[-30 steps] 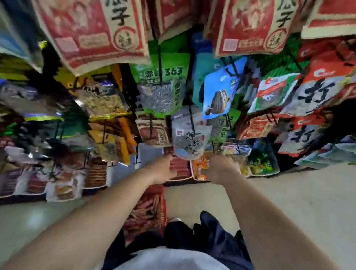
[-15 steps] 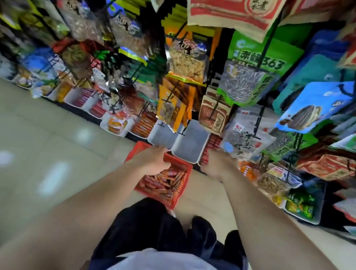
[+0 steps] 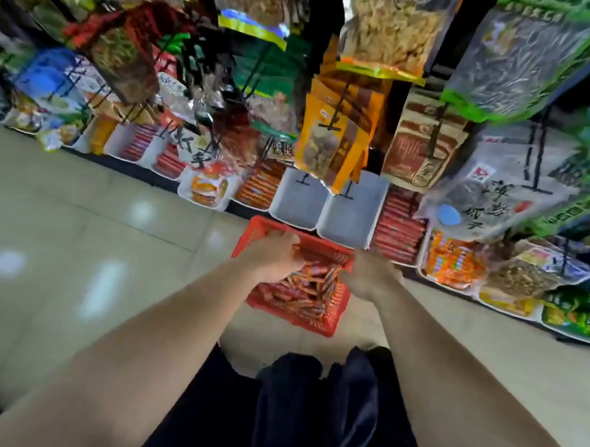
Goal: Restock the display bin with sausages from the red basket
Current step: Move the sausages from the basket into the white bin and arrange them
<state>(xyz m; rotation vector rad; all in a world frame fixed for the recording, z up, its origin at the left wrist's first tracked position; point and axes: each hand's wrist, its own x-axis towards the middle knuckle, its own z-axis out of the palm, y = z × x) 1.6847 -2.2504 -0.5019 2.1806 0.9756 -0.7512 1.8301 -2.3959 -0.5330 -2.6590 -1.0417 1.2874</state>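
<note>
A red basket (image 3: pixel 324 325) stands on the floor before me, holding a heap of red-orange wrapped sausages (image 3: pixel 308 288). My left hand (image 3: pixel 275 256) reaches down into the basket's far left part, its fingers hidden behind the back of the hand. At the basket's right rim, the fingers of my right hand (image 3: pixel 367 278) point into the heap. Blur hides whether either hand holds a sausage. Just beyond the basket sit two empty white display bins (image 3: pixel 298 201) (image 3: pixel 354 215), with a sausage-filled bin (image 3: pixel 398 229) to their right.
A low row of white bins with packaged snacks runs along the shelf foot. Hanging snack bags (image 3: pixel 330 144) dangle over the bins from pegs above. Beige tiled floor (image 3: pixel 71 247) spreads to the left. My dark-trousered knees (image 3: pixel 317 399) are just behind the basket.
The view swung down and left. Both hands drew back from the shelf bins and dropped into the red basket, which now lies in full view.
</note>
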